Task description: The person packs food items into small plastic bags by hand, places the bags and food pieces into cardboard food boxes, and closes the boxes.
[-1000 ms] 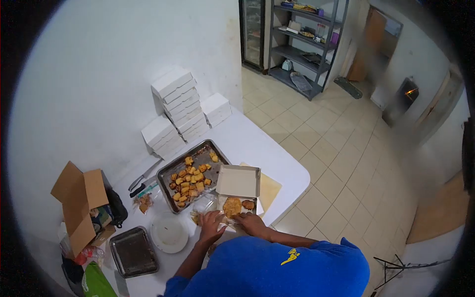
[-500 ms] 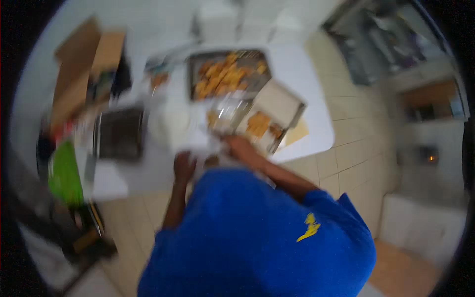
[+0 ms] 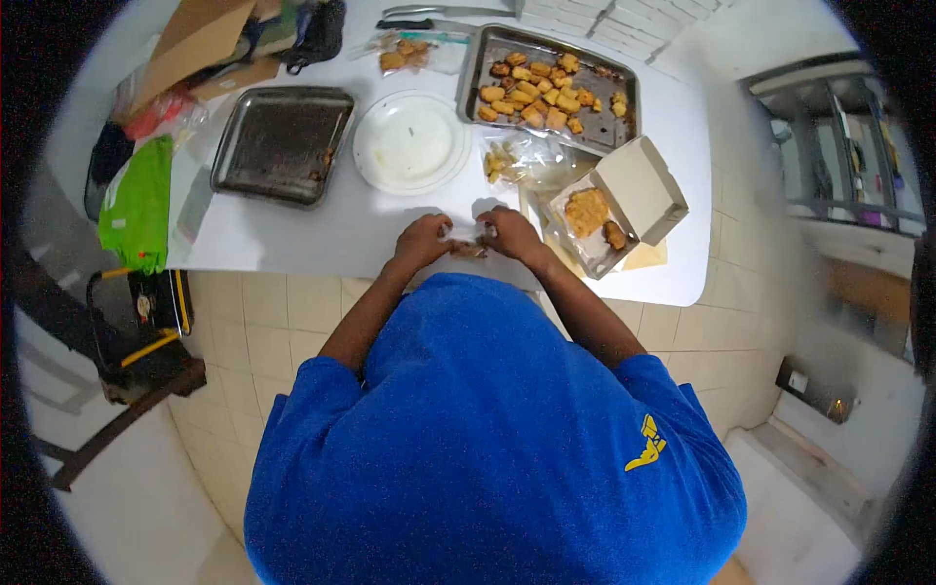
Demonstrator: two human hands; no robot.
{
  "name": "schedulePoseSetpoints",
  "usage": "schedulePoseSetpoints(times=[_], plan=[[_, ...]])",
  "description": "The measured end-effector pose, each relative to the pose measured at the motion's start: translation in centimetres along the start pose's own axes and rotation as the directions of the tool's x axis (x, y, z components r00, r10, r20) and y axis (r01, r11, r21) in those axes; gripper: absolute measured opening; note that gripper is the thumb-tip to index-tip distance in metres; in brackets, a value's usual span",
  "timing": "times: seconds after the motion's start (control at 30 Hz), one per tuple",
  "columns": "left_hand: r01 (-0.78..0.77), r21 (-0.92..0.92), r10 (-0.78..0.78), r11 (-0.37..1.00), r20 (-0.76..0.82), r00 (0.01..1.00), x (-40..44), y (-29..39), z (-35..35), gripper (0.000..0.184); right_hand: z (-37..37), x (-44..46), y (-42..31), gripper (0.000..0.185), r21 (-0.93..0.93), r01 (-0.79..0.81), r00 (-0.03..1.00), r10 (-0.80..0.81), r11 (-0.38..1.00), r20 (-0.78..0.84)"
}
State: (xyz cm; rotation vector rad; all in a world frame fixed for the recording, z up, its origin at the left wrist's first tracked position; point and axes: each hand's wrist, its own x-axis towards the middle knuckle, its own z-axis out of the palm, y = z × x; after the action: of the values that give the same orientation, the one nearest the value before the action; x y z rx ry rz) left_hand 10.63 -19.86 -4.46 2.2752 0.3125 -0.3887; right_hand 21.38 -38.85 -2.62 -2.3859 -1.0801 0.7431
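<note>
At the near edge of the table, my left hand [image 3: 422, 241] and my right hand [image 3: 511, 236] face each other with fingers pinched. Between them is a small clear plastic bag [image 3: 469, 251] with brownish food in it; each hand grips one side of its top. Just right of my right hand stands an open cardboard box [image 3: 641, 193] holding a golden fried piece [image 3: 587, 212] and a smaller browned piece [image 3: 613, 234]. Another clear bag [image 3: 499, 163] with pale yellow pieces lies beyond my right hand. My torso hides the bag's near side.
A baking tray [image 3: 624, 136] of roasted chunks sits at the back right. A white plate [image 3: 375, 146] and a dark tray [image 3: 249, 146] are left of centre. Beyond lie a knife [image 3: 405, 25] and bagged food [image 3: 405, 56]. A green bag [image 3: 138, 210] hangs at the left edge.
My right hand has moved from beside the box to meet my left hand at the small plastic bag. The whole view has shifted and sharpened.
</note>
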Motion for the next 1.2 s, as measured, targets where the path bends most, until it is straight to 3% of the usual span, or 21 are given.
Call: schedulePoseSetpoints(times=[0.03,0.1,0.17,0.2,0.23,0.27,0.33,0.37,0.4,0.47,0.57,0.63,0.67,0.7,0.73,0.9,1.0,1.03,1.07,1.13,1.2], plan=[[-0.072,0.008,0.072,0.997,-0.028,0.997,0.2,-0.2,0.1,0.042,0.6,0.2,0.6,0.038,0.021,0.006,0.999,-0.006,1.0,-0.039],[-0.238,0.034,0.24,0.971,-0.072,0.968,0.4,-0.7,-0.1,0.042,2.2,0.6,2.4,0.033,0.071,0.198,0.968,-0.183,0.978,-0.173],[-0.222,0.211,0.219,0.952,0.039,0.975,1.2,0.4,-0.8,0.043,3.0,1.2,2.9,0.034,0.125,0.196,0.979,-0.188,0.973,-0.073],[-0.208,0.18,0.201,0.961,0.06,0.978,2.0,-0.6,-0.2,0.041,4.2,1.4,3.4,0.036,0.301,0.105,0.994,-0.095,0.948,-0.05],[-0.236,0.204,0.202,0.95,0.173,0.964,2.4,0.0,-0.8,0.039,5.2,1.7,3.8,0.037,0.126,0.224,0.974,-0.217,0.966,-0.062],[-0.173,0.24,0.118,0.955,0.229,0.966,3.1,0.1,-0.4,0.037,13.1,4.4,8.7,0.035,0.352,0.223,0.97,-0.17,0.909,-0.176],[-0.178,0.175,0.13,0.968,0.255,0.958,3.1,1.9,-1.1,0.031,4.4,1.5,2.3,0.03,0.06,0.226,0.974,-0.225,0.972,-0.02],[-0.182,0.173,0.125,0.968,0.298,0.946,2.1,4.7,-2.6,0.03,2.4,0.0,0.1,0.034,0.08,0.095,0.994,-0.1,0.992,0.053],[-0.191,0.099,0.152,0.977,0.31,0.939,2.9,4.6,-2.4,0.024,3.1,0.1,0.8,0.035,0.236,0.216,0.974,-0.192,0.948,-0.118],[-0.431,0.217,0.353,0.876,0.321,0.879,2.2,6.3,-2.8,0.017,3.5,-0.9,0.2,0.036,0.315,0.15,0.978,-0.094,0.937,-0.186],[-0.427,0.194,0.35,0.883,0.333,0.876,2.7,2.8,-0.3,0.013,2.0,-2.5,-1.1,0.039,0.299,0.039,0.982,0.018,0.954,-0.186],[-0.477,0.11,0.45,0.872,0.204,0.87,0.6,4.4,-0.9,0.009,2.3,-3.3,-1.3,0.039,0.309,-0.044,0.987,0.088,0.95,-0.132],[-0.57,0.159,0.547,0.806,0.167,0.82,0.0,4.0,-0.6,0.006,2.9,-3.4,-1.0,0.034,0.291,0.085,0.981,-0.029,0.953,-0.193],[-0.565,0.193,0.542,0.802,0.164,0.825,-0.6,4.4,-0.6,0.007,4.8,-2.9,0.3,0.028,0.282,0.215,0.961,-0.151,0.935,-0.233],[-0.567,0.226,0.544,0.792,0.159,0.824,-1.4,4.7,-0.6,0.008,3.6,-3.7,-0.5,0.022,0.093,0.291,0.938,-0.266,0.952,-0.221],[-0.624,0.338,0.621,0.705,0.131,0.773,-2.1,1.7,0.9,0.019,4.9,-5.4,0.2,0.014,0.06,0.472,0.826,-0.418,0.879,-0.378],[-0.692,0.368,0.704,0.621,0.126,0.699,-2.4,0.6,0.9,0.027,6.5,-4.7,0.4,0.013,-0.139,0.429,0.822,-0.45,0.893,-0.349],[-0.716,0.381,0.741,0.585,0.108,0.663,-1.8,-0.7,1.7,0.027,7.1,-4.7,0.7,0.012,-0.185,0.396,0.84,-0.436,0.899,-0.322],[-0.738,0.39,0.774,0.551,0.092,0.626,-1.6,-1.5,2.1,0.027,6.9,-5.0,0.4,0.013,-0.068,0.346,0.877,-0.348,0.936,-0.333],[-0.705,0.311,0.71,0.638,0.117,0.694,-2.8,2.0,0.8,0.026,6.5,-5.7,0.0,0.015,0.173,0.226,0.934,-0.163,0.959,-0.318],[-0.684,0.228,0.68,0.692,0.111,0.725,-2.6,3.7,1.1,0.025,4.9,-7.7,-0.8,0.017,0.337,0.155,0.913,-0.004,0.929,-0.407]])
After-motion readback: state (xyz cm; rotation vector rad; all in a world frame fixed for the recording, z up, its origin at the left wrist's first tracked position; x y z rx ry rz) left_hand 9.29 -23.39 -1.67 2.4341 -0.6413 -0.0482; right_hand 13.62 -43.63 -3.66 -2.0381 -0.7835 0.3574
